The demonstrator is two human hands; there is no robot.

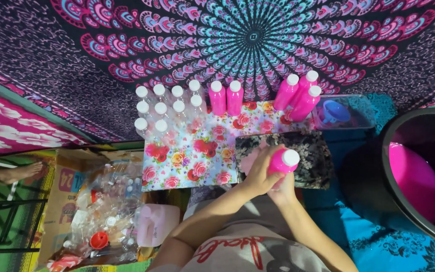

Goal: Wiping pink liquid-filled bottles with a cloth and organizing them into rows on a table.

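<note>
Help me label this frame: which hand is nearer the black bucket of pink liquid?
Right. The right hand, under the pink bottle, sits closer to the bucket; the left hand grips the bottle's far side.

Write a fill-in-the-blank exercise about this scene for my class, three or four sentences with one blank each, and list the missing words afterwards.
1. Both hands, the left hand and the right hand, hold one pink bottle with a ____ cap.
2. The held bottle is above a dark ____-patterned tray.
3. The black bucket on the right holds ____ liquid.
4. The blue funnel lies in a clear ____.

Missing words: white; flower; pink; box
</note>
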